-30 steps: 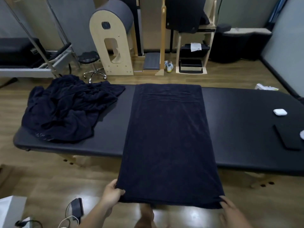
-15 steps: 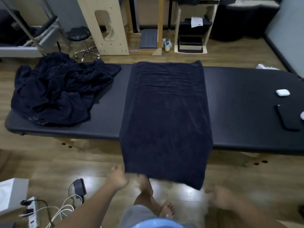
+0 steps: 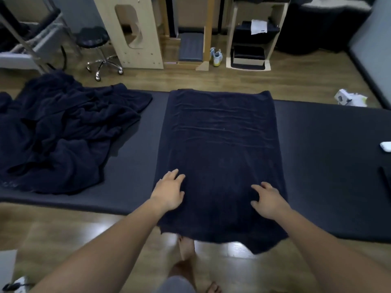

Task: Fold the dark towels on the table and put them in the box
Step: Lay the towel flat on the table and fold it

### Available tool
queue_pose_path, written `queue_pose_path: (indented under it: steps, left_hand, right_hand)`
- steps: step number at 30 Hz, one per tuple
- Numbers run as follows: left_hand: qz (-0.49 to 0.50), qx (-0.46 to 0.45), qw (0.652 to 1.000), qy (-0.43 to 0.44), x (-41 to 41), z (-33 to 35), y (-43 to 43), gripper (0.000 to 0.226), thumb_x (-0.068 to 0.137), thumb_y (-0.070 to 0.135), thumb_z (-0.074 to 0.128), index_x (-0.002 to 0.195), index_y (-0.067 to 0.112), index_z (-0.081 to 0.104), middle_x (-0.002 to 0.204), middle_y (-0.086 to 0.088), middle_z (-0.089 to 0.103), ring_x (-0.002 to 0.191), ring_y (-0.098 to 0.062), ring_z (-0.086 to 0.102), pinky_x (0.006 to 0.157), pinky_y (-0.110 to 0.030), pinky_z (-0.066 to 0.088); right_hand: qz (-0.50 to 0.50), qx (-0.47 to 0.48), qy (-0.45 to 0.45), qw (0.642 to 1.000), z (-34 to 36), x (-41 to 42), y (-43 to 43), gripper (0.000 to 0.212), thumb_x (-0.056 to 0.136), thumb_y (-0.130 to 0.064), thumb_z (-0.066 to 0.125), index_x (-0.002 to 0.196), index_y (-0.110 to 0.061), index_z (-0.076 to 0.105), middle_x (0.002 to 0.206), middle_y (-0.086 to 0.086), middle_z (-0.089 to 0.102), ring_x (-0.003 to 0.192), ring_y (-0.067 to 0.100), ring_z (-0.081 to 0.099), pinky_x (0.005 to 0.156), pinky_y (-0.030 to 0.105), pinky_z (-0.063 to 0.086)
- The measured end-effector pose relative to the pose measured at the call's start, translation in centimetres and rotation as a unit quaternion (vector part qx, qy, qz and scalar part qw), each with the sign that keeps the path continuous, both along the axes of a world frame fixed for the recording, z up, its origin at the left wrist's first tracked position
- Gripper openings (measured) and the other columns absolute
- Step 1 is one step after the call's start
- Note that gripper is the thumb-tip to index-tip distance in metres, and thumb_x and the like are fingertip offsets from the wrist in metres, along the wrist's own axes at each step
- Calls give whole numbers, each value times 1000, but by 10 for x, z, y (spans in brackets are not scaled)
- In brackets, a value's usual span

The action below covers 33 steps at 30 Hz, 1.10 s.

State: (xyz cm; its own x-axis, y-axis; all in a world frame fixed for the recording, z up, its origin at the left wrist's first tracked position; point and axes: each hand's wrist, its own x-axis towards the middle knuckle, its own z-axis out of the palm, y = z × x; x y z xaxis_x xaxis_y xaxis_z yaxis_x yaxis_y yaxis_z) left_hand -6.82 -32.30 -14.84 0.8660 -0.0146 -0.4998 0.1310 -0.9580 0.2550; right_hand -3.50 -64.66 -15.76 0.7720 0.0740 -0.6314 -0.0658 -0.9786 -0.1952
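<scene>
Across the middle of the black padded table (image 3: 330, 166), one dark navy towel (image 3: 220, 149) lies spread flat, its far end at the table's far edge and its near end hanging unevenly over the near edge, lowest at the right corner. The left hand (image 3: 169, 192) rests palm-down on the towel's near left part, beside its left edge, fingers straight and holding nothing. The right hand (image 3: 268, 200) rests on the near right part, fingers spread and slightly bent, gripping nothing. At the table's left end sits a crumpled heap of dark towels (image 3: 63, 132). Its left side is cut off by the frame, the count of towels cannot be determined, and faint marks along its near left hem are too small to read. At the right edge a small white case (image 3: 386, 146) and a flat dark item (image 3: 385, 180) lie on the table, both cut off and not identifiable. A white object (image 3: 7, 269) at the near left corner is mostly out of frame, so whether it is the box cannot be told. Beyond the table stand a black rolling stool (image 3: 93, 38), a pale wooden frame (image 3: 131, 32) and a pair of light shoes (image 3: 216, 57). A white sheet (image 3: 258, 26) on a far shelf and a white package (image 3: 350, 98) on the floor carry dark print, which is illegible. No brand or writing can be read anywhere.
</scene>
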Motion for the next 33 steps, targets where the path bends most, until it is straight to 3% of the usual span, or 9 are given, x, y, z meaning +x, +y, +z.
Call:
queue_pose_path:
  steps: [5, 10, 13, 17, 21, 24, 27, 30, 33]
  left_hand:
    - [83, 0, 997, 11, 44, -36, 1, 53, 98, 31, 56, 146, 33, 34, 152, -4, 18, 131, -33, 26, 86, -40, 51]
    - [66, -21, 997, -40, -4, -46, 0, 36, 99, 25, 50, 135, 31, 46, 140, 0, 32, 113, -26, 39, 77, -36, 52]
    - [37, 3, 999, 38, -42, -36, 9, 29, 93, 38, 55, 121, 37, 48, 128, 7, 35, 109, -22, 42, 73, -35, 50]
    - [17, 57, 985, 160, -7, -9, 17, 20, 83, 52, 59, 94, 35, 58, 110, 7, 45, 108, -24, 52, 84, -41, 37]
    - [119, 5, 993, 17, 108, -9, 30, 45, 91, 47, 57, 130, 25, 52, 131, -5, 44, 123, -30, 44, 99, -45, 42]
    - [256, -91, 962, 11, 177, -21, 40, 60, 93, 37, 63, 144, 18, 37, 143, -7, 36, 131, -33, 39, 104, -44, 41]
    - [349, -68, 934, -27, 206, -32, 49, 61, 93, 34, 63, 143, 16, 34, 145, -7, 35, 133, -32, 32, 104, -45, 40]
    - [407, -97, 907, -52, 215, -38, 60, 63, 91, 30, 67, 144, 13, 37, 142, -5, 43, 132, -28, 39, 107, -41, 41]
    - [523, -258, 812, -37, 230, -40, 68, 55, 86, 23, 76, 134, 13, 51, 124, -3, 60, 114, -24, 60, 102, -41, 49]
  right_hand:
    - [-76, -22, -15, 997, -29, 45, 17, 95, 88, -50, 63, 151, -52, -9, 162, 0, -18, 148, 35, -2, 111, 52, 33]
    - [-63, -51, -34, 996, -40, 8, 7, 79, 84, -59, 58, 150, -48, 16, 160, -2, 6, 141, 32, 14, 109, 50, 36]
    - [-48, -69, -15, 996, -31, -44, 4, 74, 84, -63, 55, 148, -46, 23, 155, -5, 14, 135, 27, 23, 104, 42, 42]
    - [-19, -66, 33, 997, -13, -38, 0, 42, 84, -63, 52, 121, -46, 42, 123, -12, 34, 118, 16, 42, 93, 34, 45]
    - [17, -16, -51, 998, -17, 73, 18, 51, 93, -51, 52, 140, -32, 45, 140, -1, 38, 131, 22, 36, 103, 38, 42]
    - [81, 15, -77, 994, -27, 165, 64, 48, 95, -49, 52, 137, -28, 46, 142, 3, 36, 131, 25, 33, 102, 41, 42]
    - [136, 25, -122, 983, -32, 228, 118, 35, 94, -47, 52, 123, -26, 49, 131, 3, 38, 123, 24, 36, 96, 40, 40]
    - [178, 32, -119, 976, -27, 263, 162, 42, 95, -46, 51, 133, -28, 47, 141, 1, 35, 129, 25, 32, 101, 44, 36]
    - [192, 50, -105, 974, -22, 288, 199, 51, 95, -45, 52, 143, -30, 41, 150, -1, 30, 136, 25, 27, 106, 47, 35]
